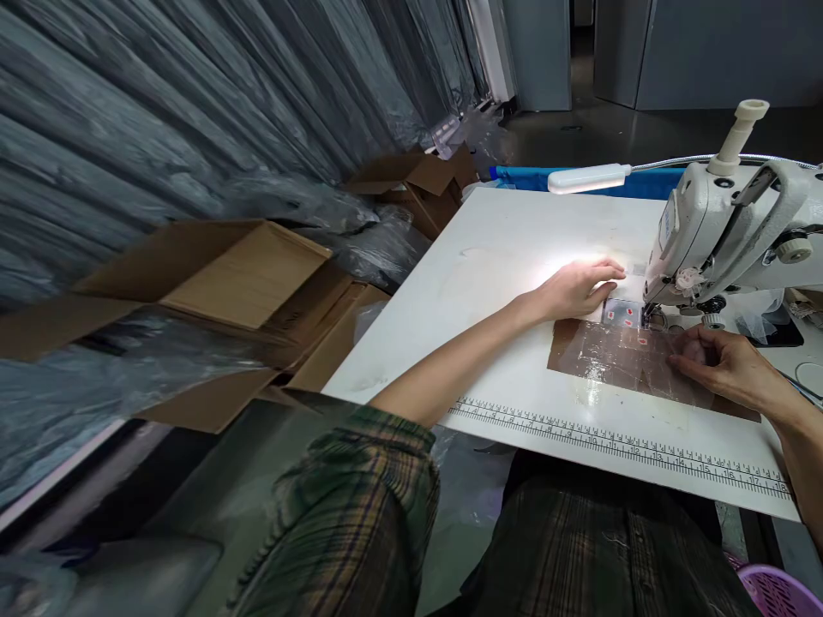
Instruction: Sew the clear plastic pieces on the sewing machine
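A white sewing machine [698, 223] stands at the right of the table. Beneath its needle area lies a clear plastic sheet [610, 347] with small red marks, spread partly over a brown strip [566, 351] on the tabletop. My left hand [582, 287] rests to the left of the presser foot, fingers stretched out and lying near the sheet's marked upper part. In front of the machine, my right hand [726, 364] pinches the right side of the clear sheet between thumb and fingers. Glare hides some of the sheet's edges.
A printed ruler [617, 446] runs along the front of the white table [450, 300]. A lamp [588, 178] lights the surface from behind. Open cardboard boxes [250, 274] and plastic film stand to the left. A purple basket [781, 591] sits below at the right.
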`<state>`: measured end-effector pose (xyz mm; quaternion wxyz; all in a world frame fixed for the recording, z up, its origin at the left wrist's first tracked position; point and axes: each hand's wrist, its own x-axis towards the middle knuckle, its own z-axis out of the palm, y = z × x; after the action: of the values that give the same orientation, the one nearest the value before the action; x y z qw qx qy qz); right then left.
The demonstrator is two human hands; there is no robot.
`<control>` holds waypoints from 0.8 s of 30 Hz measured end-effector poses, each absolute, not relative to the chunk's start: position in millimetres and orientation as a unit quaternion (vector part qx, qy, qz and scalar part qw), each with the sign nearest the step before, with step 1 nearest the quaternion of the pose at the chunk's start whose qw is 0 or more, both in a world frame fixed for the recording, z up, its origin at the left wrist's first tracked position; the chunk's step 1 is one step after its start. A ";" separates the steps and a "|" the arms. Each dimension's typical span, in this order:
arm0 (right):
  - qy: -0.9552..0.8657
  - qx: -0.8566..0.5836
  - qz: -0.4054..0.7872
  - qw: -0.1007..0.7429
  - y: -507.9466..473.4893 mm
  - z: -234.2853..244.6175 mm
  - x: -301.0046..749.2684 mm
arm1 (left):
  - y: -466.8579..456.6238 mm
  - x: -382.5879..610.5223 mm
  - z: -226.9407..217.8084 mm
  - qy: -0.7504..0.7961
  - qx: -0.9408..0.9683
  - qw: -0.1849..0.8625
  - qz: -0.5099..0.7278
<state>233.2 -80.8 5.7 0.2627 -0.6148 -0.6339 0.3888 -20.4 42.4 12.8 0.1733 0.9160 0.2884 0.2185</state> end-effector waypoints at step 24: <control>-0.870 -0.457 -0.017 0.185 -93.7 -21.1 202.7 | -44.6 -35.6 12.3 0.452 0.680 0.546 0.190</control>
<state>202.7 -93.7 -21.1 0.1850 -0.4566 -0.8701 -0.0174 -35.6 -44.6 12.3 0.5460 0.6795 0.4519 0.1895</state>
